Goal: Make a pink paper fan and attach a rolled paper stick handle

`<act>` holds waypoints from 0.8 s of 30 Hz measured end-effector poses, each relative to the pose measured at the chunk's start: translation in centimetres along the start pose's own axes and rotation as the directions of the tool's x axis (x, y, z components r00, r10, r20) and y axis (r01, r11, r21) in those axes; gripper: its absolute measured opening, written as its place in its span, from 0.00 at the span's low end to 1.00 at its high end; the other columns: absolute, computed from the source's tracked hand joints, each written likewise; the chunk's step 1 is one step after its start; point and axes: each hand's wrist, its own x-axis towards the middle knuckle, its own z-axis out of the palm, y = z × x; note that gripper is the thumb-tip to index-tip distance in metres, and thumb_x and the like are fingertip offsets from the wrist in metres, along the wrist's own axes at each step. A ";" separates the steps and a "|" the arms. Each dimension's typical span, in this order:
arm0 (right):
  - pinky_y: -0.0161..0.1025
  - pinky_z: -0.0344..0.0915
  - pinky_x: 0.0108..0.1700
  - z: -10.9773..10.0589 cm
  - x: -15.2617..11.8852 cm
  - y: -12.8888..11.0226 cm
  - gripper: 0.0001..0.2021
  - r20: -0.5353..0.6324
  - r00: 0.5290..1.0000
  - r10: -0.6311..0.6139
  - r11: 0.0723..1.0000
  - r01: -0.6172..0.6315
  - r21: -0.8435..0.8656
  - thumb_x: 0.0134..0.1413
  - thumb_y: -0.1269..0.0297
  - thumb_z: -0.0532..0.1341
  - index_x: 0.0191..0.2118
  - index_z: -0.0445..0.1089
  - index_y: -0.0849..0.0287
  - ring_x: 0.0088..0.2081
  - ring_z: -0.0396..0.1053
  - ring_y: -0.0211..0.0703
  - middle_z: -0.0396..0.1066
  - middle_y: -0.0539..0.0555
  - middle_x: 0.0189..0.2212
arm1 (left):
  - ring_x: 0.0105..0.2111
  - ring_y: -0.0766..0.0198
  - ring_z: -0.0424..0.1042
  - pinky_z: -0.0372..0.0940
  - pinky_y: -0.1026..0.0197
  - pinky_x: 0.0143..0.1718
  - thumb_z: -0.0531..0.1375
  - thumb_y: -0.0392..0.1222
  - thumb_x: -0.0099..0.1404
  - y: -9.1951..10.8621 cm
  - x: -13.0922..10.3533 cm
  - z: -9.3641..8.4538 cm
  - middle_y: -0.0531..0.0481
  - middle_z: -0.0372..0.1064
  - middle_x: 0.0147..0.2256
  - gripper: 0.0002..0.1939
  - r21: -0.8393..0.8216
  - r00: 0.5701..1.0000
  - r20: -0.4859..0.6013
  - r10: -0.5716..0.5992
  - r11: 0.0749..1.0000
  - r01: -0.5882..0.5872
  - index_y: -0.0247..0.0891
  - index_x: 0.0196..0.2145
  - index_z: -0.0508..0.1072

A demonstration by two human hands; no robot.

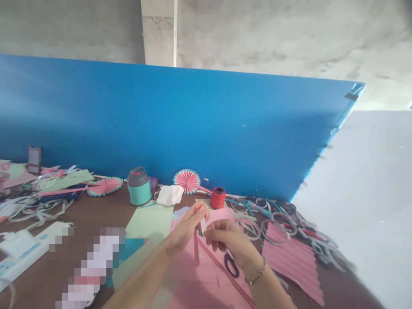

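Note:
My left hand [196,216] is closed in a pinch on the upper end of a narrow white strip [203,225], with a bit of pink at its fingertips. The fingers of my right hand [229,240] are closed on the strip's lower end. Just under the hands stands a folded pink paper strip [196,251]; whether a finger touches it I cannot tell. Pink paper sheets [189,274] lie below, with a long pink strip [222,268] across them. Beside my right wrist are the dark handles of scissors [231,265], their blades mostly hidden.
Behind the hands are a red thread spool [218,198], a round pink paper fan [187,181] and a teal canister [139,189]. Pleated pink paper [292,262] and curled white strips [280,227] lie right. A power strip [28,249] is left; a blue panel [180,124] stands behind.

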 end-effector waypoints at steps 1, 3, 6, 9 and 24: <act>0.31 0.47 0.20 0.0 0.0 0.0 0.07 0.001 1.000 0.001 1.000 -0.001 -0.001 0.36 0.64 0.62 0.17 0.68 0.62 0.17 0.59 0.30 0.67 0.49 0.16 | 0.25 0.68 0.54 0.53 0.64 0.28 0.45 0.50 0.68 0.0 0.0 0.0 0.55 0.54 0.28 0.16 -0.008 1.000 0.005 -0.012 1.000 0.012 0.39 0.27 0.60; 0.31 0.47 0.20 0.0 0.0 -0.1 0.07 0.005 1.000 0.004 1.000 -0.004 -0.003 0.36 0.64 0.62 0.17 0.67 0.62 0.17 0.58 0.30 0.67 0.49 0.15 | 0.24 0.68 0.53 0.53 0.65 0.27 0.46 0.49 0.68 -0.1 0.0 0.0 0.54 0.55 0.28 0.16 -0.030 1.000 0.003 -0.025 0.999 0.025 0.39 0.27 0.60; 0.31 0.46 0.19 0.1 -0.1 -0.3 0.07 0.002 1.000 0.003 1.000 -0.003 0.002 0.35 0.64 0.62 0.17 0.67 0.62 0.17 0.58 0.30 0.67 0.49 0.15 | 0.25 0.68 0.54 0.54 0.65 0.27 0.47 0.48 0.68 -0.1 0.0 0.2 0.54 0.56 0.29 0.14 -0.078 1.000 -0.015 -0.018 0.997 0.017 0.39 0.28 0.60; 0.31 0.46 0.19 0.1 -0.1 -0.3 0.07 -0.001 1.000 -0.001 1.000 0.001 0.004 0.35 0.64 0.62 0.17 0.67 0.62 0.17 0.57 0.29 0.67 0.49 0.15 | 0.25 0.68 0.55 0.55 0.67 0.25 0.47 0.48 0.67 0.0 0.0 0.4 0.53 0.57 0.29 0.14 -0.154 1.000 -0.001 -0.027 0.988 0.026 0.39 0.28 0.60; 0.31 0.46 0.20 0.1 -0.2 -0.4 0.10 -0.032 0.999 0.011 0.998 -0.012 -0.061 0.36 0.62 0.63 0.16 0.65 0.61 0.16 0.58 0.29 0.65 0.48 0.14 | 0.20 0.70 0.60 0.61 0.68 0.16 0.50 0.50 0.66 0.2 0.1 1.5 0.57 0.55 0.24 0.13 -0.441 0.996 0.053 -0.066 0.894 0.083 0.40 0.28 0.57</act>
